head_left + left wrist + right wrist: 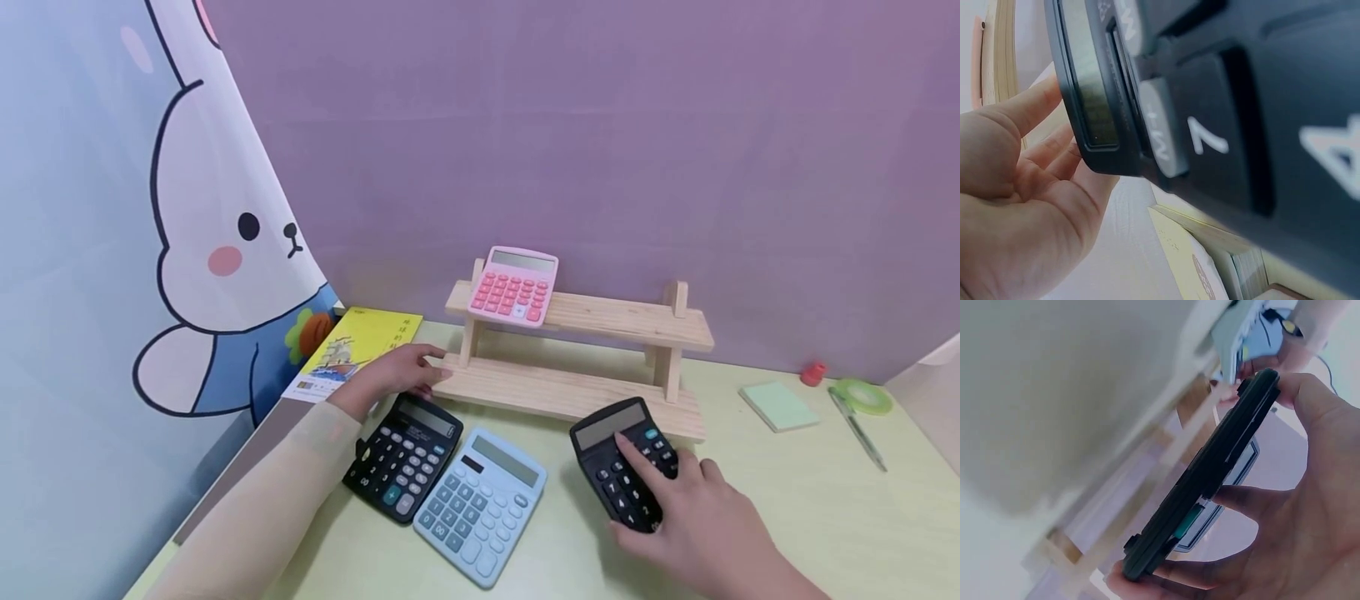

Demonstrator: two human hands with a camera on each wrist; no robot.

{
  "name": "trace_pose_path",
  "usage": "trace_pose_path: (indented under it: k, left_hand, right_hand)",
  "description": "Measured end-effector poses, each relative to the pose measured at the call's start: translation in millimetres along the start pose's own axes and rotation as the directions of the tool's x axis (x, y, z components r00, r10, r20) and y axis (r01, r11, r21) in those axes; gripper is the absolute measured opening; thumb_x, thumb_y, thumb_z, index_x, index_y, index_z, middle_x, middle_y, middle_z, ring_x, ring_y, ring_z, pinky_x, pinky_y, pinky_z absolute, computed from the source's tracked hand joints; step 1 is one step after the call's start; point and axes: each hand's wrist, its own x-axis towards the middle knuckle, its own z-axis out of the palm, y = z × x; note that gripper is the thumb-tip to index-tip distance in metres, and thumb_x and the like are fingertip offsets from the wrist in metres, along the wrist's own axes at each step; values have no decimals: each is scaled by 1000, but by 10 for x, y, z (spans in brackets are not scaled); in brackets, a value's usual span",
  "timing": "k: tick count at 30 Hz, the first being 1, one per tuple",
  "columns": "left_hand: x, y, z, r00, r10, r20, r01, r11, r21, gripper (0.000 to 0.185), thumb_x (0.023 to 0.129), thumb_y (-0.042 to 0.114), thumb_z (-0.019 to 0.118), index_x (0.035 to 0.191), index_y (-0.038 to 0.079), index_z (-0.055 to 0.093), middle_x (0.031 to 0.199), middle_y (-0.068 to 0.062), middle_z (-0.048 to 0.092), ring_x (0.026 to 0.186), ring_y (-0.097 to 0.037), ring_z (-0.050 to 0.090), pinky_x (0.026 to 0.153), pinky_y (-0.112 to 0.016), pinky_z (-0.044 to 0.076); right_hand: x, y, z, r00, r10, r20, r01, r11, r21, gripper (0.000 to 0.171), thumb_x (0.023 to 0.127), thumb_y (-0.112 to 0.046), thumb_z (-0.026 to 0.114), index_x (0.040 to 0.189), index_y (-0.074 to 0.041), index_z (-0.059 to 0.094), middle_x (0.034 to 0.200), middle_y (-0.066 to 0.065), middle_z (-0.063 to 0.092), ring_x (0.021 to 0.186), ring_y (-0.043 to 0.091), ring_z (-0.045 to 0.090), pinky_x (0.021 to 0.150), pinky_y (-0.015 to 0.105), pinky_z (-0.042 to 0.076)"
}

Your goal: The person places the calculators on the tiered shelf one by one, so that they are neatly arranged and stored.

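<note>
The head view looks forward and down at the pale-green surface (862,533). Up close, the left wrist view faces a black plastic calculator (1235,156), the right another black calculator (1200,478) edge-on; head and right share the two-tier wooden shelf (540,390).

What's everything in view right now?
Two-tier wooden rack: 1, tan, centre
Table: 1, pale green, underneath
Rectangular calculators: 2, black, held and on table
Blue calculator: 1, light blue, on table
Pink calculator: 1, pink, rack's top
Paper book: 1, yellow, rack's left
Square notepad: 1, green, rack's right
Small object: 1, red, beside notepad
Pen: 1, green, far right
Tape roll: 1, green, beside pen
Cloth backdrop: 1, purple, behind
Rabbit curtain: 1, blue, left
Left hand: 1, bare, rack's lower left
Right hand: 1, bare, holding black calculator
</note>
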Motion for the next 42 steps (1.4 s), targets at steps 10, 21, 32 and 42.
trace_pose_path:
  k: [10, 21, 32, 42]
  left_hand:
    - [-16, -8, 17, 1000, -1, 1, 1, 1000, -7, 63, 107, 40, 65, 161, 15, 47, 117, -10, 74, 93, -20, 73, 88, -34, 60]
    - [-44, 10, 31, 1000, -8, -3, 8, 1000, -6, 63, 107, 39, 65, 161, 15, 47, 119, -10, 74, 93, -20, 73, 90, -36, 59]
    - [-53, 1, 15, 1000, -2, -15, 2, 1000, 9, 63, 106, 40, 66, 161, 16, 48, 119, -10, 74, 94, -19, 73, 92, -37, 60]
    - [-44, 3, 2, 1000, -11, -10, 11, 1000, 7, 63, 106, 42, 66, 161, 17, 48, 119, -9, 74, 95, -19, 74, 93, -38, 60]
  right_hand:
    - [350, 126, -288, 994, 33, -105, -31, 999, 25, 106, 78, -84, 74, 164, -30, 44, 119, 45, 61, 94, 48, 62, 49, 49, 50]
    - [949, 246, -636, 996, 81, -48, -81, 997, 18, 107, 89, -84, 58, 170, -20, 29, 122, 56, 53, 107, 68, 56, 57, 57, 53]
    - [1514, 276, -866, 988, 129, 84, -127, 991, -29, 119, 88, -96, 38, 171, -14, 22, 141, 50, 52, 120, 62, 55, 81, 65, 55]
    - [1732, 185, -880, 965, 205, 166, -193, 978, -84, 112, 95, -87, 38, 170, -7, 22, 140, 51, 50, 112, 56, 62, 69, 50, 52]
